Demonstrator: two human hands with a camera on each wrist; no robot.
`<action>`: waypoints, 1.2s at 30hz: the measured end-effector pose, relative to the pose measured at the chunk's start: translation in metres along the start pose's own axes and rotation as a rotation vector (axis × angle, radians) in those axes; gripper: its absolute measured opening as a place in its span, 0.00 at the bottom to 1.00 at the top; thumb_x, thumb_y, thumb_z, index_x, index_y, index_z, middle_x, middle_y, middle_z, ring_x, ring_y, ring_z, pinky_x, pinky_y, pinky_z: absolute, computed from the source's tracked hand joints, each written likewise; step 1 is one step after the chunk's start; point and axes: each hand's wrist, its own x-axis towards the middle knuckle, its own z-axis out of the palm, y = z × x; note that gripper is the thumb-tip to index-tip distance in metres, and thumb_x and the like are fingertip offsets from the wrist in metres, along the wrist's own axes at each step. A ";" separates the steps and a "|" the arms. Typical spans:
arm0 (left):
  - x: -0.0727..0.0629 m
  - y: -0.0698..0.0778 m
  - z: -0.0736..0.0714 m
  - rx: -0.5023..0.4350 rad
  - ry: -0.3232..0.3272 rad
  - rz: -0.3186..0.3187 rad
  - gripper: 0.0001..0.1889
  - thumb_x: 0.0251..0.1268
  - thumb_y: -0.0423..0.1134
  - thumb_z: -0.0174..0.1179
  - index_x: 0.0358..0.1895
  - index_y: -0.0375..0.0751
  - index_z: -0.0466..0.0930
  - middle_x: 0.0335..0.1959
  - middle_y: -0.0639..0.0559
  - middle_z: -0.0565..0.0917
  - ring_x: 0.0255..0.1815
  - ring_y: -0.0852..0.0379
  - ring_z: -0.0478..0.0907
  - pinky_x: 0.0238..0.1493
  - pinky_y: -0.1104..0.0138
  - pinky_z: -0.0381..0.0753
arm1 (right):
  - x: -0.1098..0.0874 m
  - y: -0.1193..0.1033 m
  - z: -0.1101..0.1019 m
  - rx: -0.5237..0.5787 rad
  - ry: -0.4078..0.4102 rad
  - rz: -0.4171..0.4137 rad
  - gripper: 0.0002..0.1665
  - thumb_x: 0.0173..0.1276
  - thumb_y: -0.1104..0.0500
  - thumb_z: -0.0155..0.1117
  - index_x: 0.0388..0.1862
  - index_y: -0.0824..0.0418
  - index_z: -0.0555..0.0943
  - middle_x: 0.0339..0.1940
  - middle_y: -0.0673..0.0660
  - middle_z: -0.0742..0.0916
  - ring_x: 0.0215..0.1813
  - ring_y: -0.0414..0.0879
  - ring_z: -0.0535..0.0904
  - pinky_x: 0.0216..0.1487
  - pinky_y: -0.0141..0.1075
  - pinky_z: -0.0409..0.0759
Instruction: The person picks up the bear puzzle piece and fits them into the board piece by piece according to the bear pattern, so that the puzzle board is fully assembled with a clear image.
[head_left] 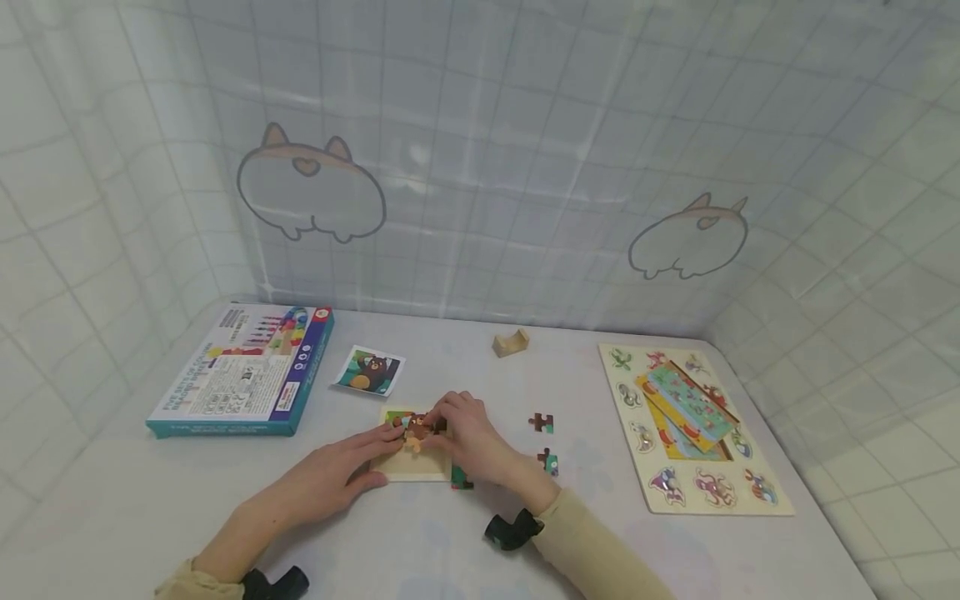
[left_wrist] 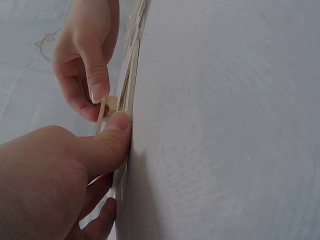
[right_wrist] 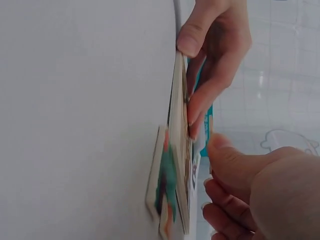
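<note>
A shallow wooden puzzle tray [head_left: 420, 472] lies in front of me, with brown and green bear pieces at its far part. My left hand [head_left: 333, 471] rests at the tray's left side, fingertips on the pieces and thumb against the near edge. Over the tray, my right hand [head_left: 472, 437] pinches a puzzle piece [left_wrist: 101, 112] between thumb and fingers; it is tilted up on edge, its picture largely hidden. A green puzzle piece [head_left: 461, 478] lies by the tray's near right corner. Two more pieces, an upper one [head_left: 541, 423] and a lower one [head_left: 549, 462], lie to the right.
A bear picture card [head_left: 370, 372] lies behind the tray. At the left is a game box [head_left: 240, 367]. A small curved wooden block [head_left: 511, 342] stands at the back. On the right, an animal peg board [head_left: 712, 492] bears several colourful cards [head_left: 690, 408].
</note>
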 end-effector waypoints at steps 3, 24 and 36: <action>0.000 0.000 0.001 -0.001 -0.006 -0.005 0.27 0.72 0.50 0.59 0.72 0.51 0.71 0.76 0.56 0.67 0.75 0.45 0.65 0.69 0.45 0.71 | 0.000 0.000 0.003 0.000 -0.010 0.004 0.15 0.69 0.49 0.67 0.48 0.56 0.82 0.46 0.48 0.82 0.50 0.41 0.72 0.57 0.37 0.71; 0.001 0.000 0.002 0.019 0.020 -0.007 0.26 0.73 0.51 0.58 0.72 0.54 0.70 0.73 0.48 0.72 0.71 0.42 0.71 0.66 0.44 0.74 | -0.002 0.000 0.013 -0.055 -0.005 -0.013 0.13 0.68 0.51 0.69 0.48 0.56 0.83 0.47 0.50 0.81 0.49 0.43 0.70 0.52 0.35 0.69; -0.001 0.000 0.002 0.100 0.036 0.100 0.25 0.74 0.47 0.58 0.72 0.54 0.71 0.76 0.51 0.68 0.73 0.43 0.68 0.66 0.46 0.74 | -0.002 0.002 0.015 -0.046 0.021 -0.013 0.10 0.67 0.51 0.71 0.43 0.53 0.84 0.46 0.49 0.81 0.48 0.42 0.70 0.51 0.35 0.71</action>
